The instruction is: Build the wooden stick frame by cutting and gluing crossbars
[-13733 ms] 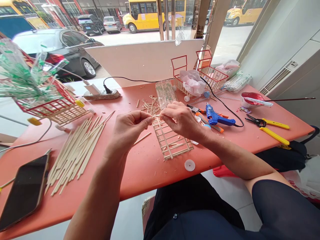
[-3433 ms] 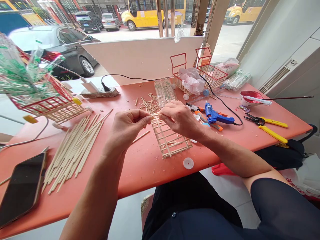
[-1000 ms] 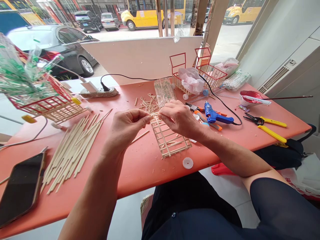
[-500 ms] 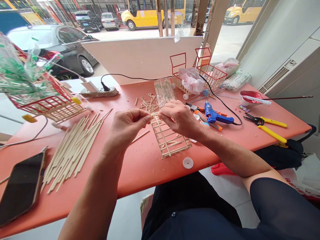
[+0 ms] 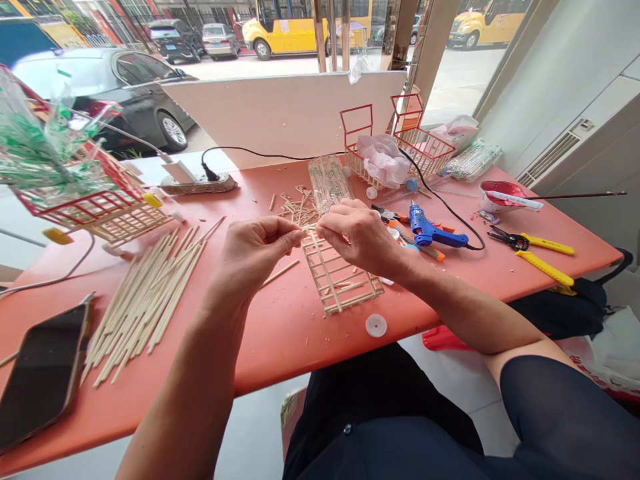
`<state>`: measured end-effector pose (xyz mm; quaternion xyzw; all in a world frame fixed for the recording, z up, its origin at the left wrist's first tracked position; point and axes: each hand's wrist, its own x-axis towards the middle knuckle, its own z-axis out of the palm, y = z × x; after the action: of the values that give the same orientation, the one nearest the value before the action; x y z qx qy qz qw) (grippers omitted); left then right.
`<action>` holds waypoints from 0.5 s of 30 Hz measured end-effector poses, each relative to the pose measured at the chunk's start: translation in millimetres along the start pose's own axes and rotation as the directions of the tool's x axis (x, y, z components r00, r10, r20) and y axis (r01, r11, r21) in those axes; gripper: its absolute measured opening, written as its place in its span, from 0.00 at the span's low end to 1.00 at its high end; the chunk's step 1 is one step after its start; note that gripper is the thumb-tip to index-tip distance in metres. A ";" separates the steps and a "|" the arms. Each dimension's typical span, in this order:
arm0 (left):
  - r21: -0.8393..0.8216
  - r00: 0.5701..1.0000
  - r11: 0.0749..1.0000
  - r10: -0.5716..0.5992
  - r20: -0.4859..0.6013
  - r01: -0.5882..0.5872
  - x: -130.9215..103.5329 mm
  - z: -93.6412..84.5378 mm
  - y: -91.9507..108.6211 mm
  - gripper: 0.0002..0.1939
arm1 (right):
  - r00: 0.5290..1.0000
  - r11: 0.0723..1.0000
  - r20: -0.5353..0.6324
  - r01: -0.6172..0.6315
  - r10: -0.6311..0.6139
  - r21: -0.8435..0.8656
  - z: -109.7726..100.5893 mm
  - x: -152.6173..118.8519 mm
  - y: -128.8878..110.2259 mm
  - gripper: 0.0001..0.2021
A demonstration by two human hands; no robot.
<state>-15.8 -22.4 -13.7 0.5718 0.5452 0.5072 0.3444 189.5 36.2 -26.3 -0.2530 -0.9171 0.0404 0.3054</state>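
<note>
I have left hand (image 5: 253, 257) and right hand (image 5: 357, 235) pinched closed on thin stick (image 5: 311, 228) at stick lattice's (image 5: 328, 273) far end.

The phone (image 5: 43, 373) is cropped at left; the right hand (image 5: 357, 235) partly hides the stick lattice (image 5: 327, 273) and, with the left hand (image 5: 255, 252), the ends of a thin stick (image 5: 310, 228)

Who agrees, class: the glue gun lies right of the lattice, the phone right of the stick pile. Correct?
Not quite: in the head view, the phone lies left of the stick pile; the glue gun does lie right of the lattice.
</note>
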 end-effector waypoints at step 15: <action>0.009 1.000 1.000 0.006 -0.004 -0.006 -0.5 0.2 2.0 0.05 | 1.000 1.000 0.004 -0.011 0.011 0.008 -0.8 0.0 -0.7 0.16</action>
<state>-15.0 -23.2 -11.9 0.5739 0.5463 0.5069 0.3395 189.7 35.6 -25.5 -0.2566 -0.9161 0.0462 0.3046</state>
